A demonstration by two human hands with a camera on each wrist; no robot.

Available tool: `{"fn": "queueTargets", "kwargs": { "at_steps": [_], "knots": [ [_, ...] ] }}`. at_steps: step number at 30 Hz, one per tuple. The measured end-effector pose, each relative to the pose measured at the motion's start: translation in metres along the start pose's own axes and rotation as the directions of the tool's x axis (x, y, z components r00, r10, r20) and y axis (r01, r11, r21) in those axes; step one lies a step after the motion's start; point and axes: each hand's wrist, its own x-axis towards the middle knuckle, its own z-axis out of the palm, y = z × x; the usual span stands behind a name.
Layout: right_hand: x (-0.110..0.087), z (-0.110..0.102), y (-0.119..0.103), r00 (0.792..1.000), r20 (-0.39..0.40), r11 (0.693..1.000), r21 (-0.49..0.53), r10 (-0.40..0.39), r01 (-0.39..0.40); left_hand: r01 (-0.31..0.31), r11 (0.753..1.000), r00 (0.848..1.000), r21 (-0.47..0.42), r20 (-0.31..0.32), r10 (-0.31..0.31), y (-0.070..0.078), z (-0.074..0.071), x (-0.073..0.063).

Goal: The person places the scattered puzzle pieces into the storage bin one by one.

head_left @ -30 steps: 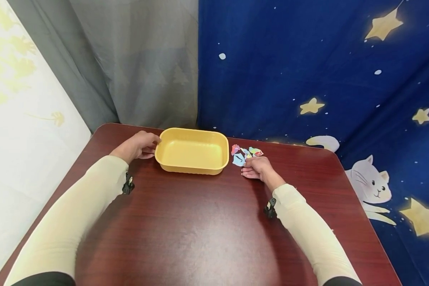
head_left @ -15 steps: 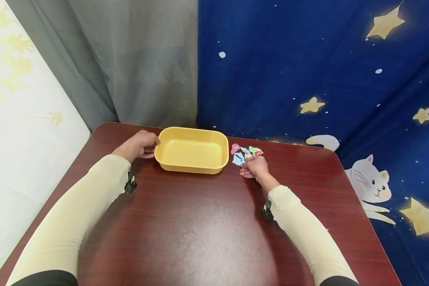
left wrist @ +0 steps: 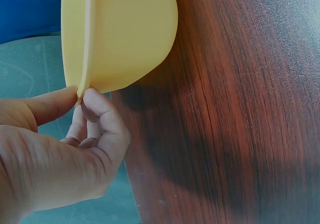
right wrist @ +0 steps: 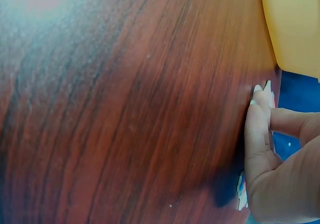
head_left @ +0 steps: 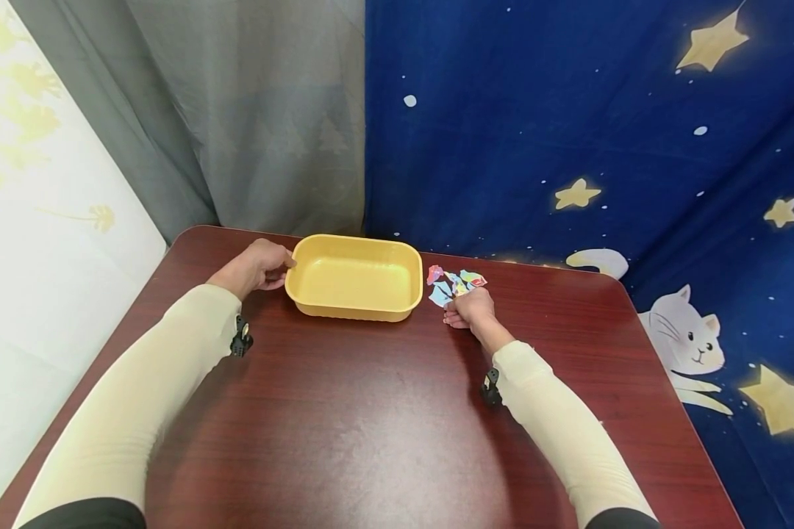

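A yellow plastic basin (head_left: 353,310) stands near the far edge of the table. My left hand (head_left: 267,266) pinches its left rim; in the left wrist view the thumb lies on one side of the rim (left wrist: 89,44) and curled fingers on the other. Right of the basin lies a small cluster of colourful torn paper scraps (head_left: 440,294), light blue, pink and multicoloured. My right hand (head_left: 474,308) is at their near side, thumb and fingers closing on a scrap (right wrist: 269,91). The palm and fingers partly hide the scraps.
Both hands work over a dark red wood-grain table (head_left: 344,411). A grey curtain (head_left: 278,132) and a blue star-patterned curtain (head_left: 490,147) hang right behind its far edge. A white patterned sheet (head_left: 59,242) borders the left side.
My right hand and forearm have shifted slightly left, and the light-blue scrap beside the fingers has moved a little. The left hand keeps its hold on the basin's rim.
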Motion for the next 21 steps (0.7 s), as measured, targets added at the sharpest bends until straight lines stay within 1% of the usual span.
{"fn": "queueTargets", "kwargs": {
  "at_steps": [5, 12, 17, 21],
  "knots": [
    [-0.0018, -0.001, 0.0, 1.0, 0.01, 0.999, 0.036, 0.006, -0.006, 0.008, 1.0, 1.0, -0.005, -0.006, -0.008, 0.0004, 0.0002, 0.0009],
    [-0.0012, -0.0011, 0.001, 1.0, 0.012, 1.0, 0.021, 0.013, -0.013, 0.013, 1.0, 1.0, 0.0, -0.016, -0.013, -0.0005, 0.0013, 0.0034],
    [-0.0005, -0.001, 0.0016, 0.999, 0.036, 0.999, -0.014, -0.034, 0.034, 0.004, 1.0, 1.0, -0.007, -0.014, -0.004, -0.0007, 0.0021, 0.0048],
    [0.0006, -0.0002, 0.0029, 0.998, 0.033, 0.996, -0.058, -0.062, 0.064, -0.001, 1.0, 1.0, -0.01, -0.008, 0.001, -0.0002, 0.0028, 0.0041]
  ]
}}
